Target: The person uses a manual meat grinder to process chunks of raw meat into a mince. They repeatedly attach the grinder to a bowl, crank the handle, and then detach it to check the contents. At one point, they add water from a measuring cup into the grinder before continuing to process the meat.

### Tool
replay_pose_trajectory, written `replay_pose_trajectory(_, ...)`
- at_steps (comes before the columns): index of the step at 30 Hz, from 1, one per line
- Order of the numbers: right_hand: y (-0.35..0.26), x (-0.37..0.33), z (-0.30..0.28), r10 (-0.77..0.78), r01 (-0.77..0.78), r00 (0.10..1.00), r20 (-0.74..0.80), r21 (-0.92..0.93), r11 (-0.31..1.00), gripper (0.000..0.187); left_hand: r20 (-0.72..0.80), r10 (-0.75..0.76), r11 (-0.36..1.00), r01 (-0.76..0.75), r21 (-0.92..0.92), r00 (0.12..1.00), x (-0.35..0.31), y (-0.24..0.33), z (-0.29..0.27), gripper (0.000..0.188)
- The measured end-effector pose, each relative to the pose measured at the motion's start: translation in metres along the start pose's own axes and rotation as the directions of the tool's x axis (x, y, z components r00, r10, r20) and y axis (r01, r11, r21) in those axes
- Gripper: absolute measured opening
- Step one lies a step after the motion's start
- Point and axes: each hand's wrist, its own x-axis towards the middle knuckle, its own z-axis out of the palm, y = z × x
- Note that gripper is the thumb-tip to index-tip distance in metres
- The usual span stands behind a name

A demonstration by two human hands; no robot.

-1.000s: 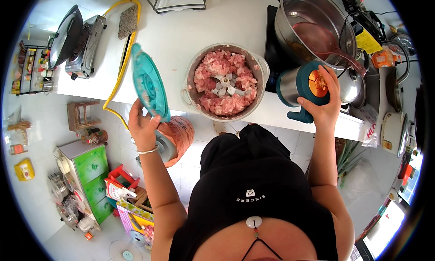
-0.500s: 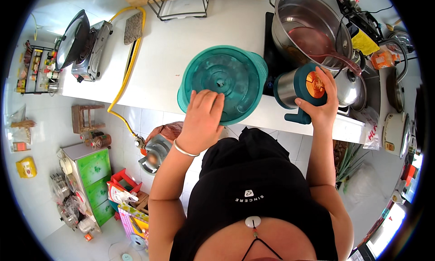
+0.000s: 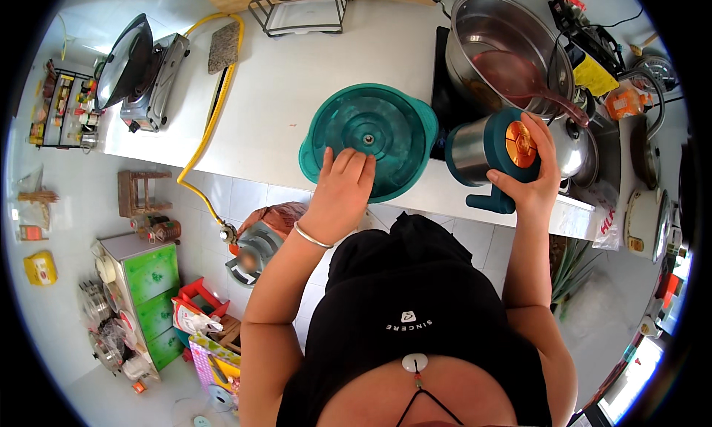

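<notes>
A round teal plastic basin (image 3: pixel 400 104) with a small knob-like centre sits near the counter's front edge. My left hand (image 3: pixel 343 186) reaches over its near rim, fingers bent over the rim with the tips inside; the thumb is hidden. To the right, my right hand (image 3: pixel 541 163) grips a steel insulated jug (image 3: pixel 469 151) around its teal top, thumb on the near side and fingers on the far side. The jug leans on its side, its orange cap (image 3: pixel 521 143) facing right and its teal handle (image 3: pixel 491 200) toward me.
A large steel pot (image 3: pixel 478 30) with a reddish ladle (image 3: pixel 512 74) stands on the black cooktop (image 3: pixel 440 93) at the back right. A lidded pan (image 3: pixel 575 149) is beside the jug. At left are a gas stove (image 3: pixel 159 86) and a yellow hose (image 3: pixel 211 112). A wire rack (image 3: pixel 300 15) stands behind.
The jug and my right hand have shifted slightly right and nearer. The basin sits at a slightly different angle, with my left hand still at its near rim.
</notes>
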Motion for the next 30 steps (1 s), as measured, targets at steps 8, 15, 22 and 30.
replay_pose_trajectory(8,-0.057,0.029,0.012,-0.18,0.141,0.972,0.152,0.235,0.962,0.085,-0.012,0.025,0.989,-0.027,-0.142,1.0,-0.007,-0.006,-0.006,0.08)
replay_pose_trajectory(15,-0.095,0.056,0.085,-0.406,0.363,0.838,0.364,0.185,0.914,0.082,-0.45,-0.471,0.844,0.241,-0.479,0.759,-0.034,-0.038,-0.005,0.065)
replay_pose_trajectory(22,-0.085,0.051,0.125,-0.295,0.293,0.844,0.447,0.077,0.953,0.082,-0.404,-0.499,0.813,0.253,-0.525,0.767,-0.053,-0.048,-0.008,0.06)
replay_pose_trajectory(30,-0.088,0.047,0.13,-0.398,0.422,0.768,0.501,0.071,0.904,0.086,-0.368,-0.506,0.77,0.216,-0.601,0.78,-0.042,-0.045,-0.011,0.071)
